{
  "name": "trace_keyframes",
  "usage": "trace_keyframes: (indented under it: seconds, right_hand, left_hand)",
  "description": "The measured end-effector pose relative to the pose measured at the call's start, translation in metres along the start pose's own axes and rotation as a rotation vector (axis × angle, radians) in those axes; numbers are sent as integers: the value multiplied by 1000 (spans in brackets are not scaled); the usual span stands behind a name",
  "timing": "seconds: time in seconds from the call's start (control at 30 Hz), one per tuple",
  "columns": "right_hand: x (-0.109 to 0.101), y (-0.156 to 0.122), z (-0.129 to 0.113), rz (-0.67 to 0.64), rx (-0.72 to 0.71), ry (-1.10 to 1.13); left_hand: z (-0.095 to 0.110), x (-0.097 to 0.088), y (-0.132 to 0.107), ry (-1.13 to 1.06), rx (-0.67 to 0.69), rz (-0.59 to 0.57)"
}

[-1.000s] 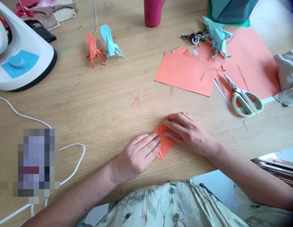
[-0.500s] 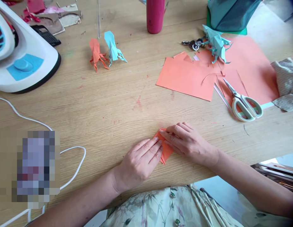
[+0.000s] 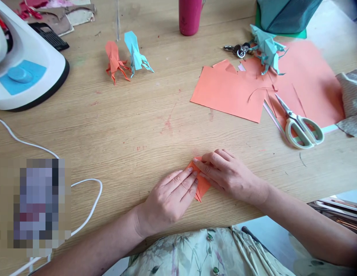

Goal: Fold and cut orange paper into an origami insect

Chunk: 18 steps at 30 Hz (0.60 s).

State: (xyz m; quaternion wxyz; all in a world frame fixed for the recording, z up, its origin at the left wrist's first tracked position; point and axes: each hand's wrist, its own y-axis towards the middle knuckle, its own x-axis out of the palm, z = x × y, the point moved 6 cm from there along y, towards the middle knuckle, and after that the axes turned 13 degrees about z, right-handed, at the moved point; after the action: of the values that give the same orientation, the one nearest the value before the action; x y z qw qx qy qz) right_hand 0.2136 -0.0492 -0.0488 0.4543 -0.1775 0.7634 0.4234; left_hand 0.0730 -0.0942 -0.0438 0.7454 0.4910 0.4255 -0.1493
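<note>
A small piece of folded orange paper (image 3: 204,186) lies on the table close to its front edge, its lower end pointed with a fold line showing. My left hand (image 3: 168,198) rests flat across the paper's left side, fingers stretched out and pressing on it. From the right, my right hand (image 3: 232,177) has bent fingers closed at the paper's top and right edge, the index fingertip near the upper corner. Both hands cover much of the paper, and the right thumb is mostly hidden.
Scissors (image 3: 303,128) lie right, beside larger orange sheets (image 3: 227,94). A teal folded paper figure (image 3: 267,50) sits behind with keys (image 3: 238,50). Orange (image 3: 113,61) and light-blue (image 3: 135,53) paper figures stand far left. A magenta cup (image 3: 190,17), white appliance (image 3: 52,69) and cable (image 3: 96,199) are around.
The view has shifted slightly, so the things on the table sit a little differently in it. Both hands stay on the folded paper, with barely any finger movement.
</note>
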Motion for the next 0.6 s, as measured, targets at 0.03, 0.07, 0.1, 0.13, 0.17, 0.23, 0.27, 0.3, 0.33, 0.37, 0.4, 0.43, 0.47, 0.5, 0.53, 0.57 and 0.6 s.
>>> trace_keyframes:
  seconds: [0.03,0.07,0.1,0.13,0.17,0.23,0.27,0.3,0.33,0.37,0.4,0.43,0.47,0.5,0.53,0.57,0.6]
  right_hand:
    - [0,0,1,-4,6,-3]
    - [1,0,1,-8,12,-3]
    - [2,0,2,-9,16,-1]
    - [2,0,3,-8,18,5]
    - [3,-1,4,-6,18,16]
    - [4,-2,6,-3,24,44]
    - [4,-2,8,-1,31,60]
    - [4,-2,10,1,39,73]
    - [4,-2,12,4,43,82]
    - [4,-1,14,8,45,86]
    - [4,-1,15,13,45,84]
    - [3,0,16,21,42,79]
    - [2,0,17,27,34,70]
    - [1,0,17,32,20,56]
    - [0,0,16,38,2,40]
    - [-1,0,14,43,-22,25]
    - [-2,-1,12,46,-48,16]
  left_hand:
    - [0,0,0,-2,-3,-3]
    - [-1,0,0,-5,-6,-4]
    - [-2,-1,0,-10,-9,-3]
    - [-2,-1,0,-15,-11,-2]
    - [-3,-2,0,-23,-12,-4]
    - [-4,-2,0,-37,-6,-12]
    - [-4,-1,0,-41,-3,-16]
    - [-4,-1,1,-41,-2,-18]
    - [-4,0,1,-37,-2,-18]
    - [-4,1,1,-30,-1,-14]
    - [-3,2,2,-19,-1,-9]
    - [-2,2,2,-8,1,-6]
    - [-2,3,2,0,5,-5]
    - [-1,4,3,7,10,-6]
    - [0,4,2,11,13,-9]
    - [0,4,2,12,17,-14]
    - [0,4,2,10,21,-21]
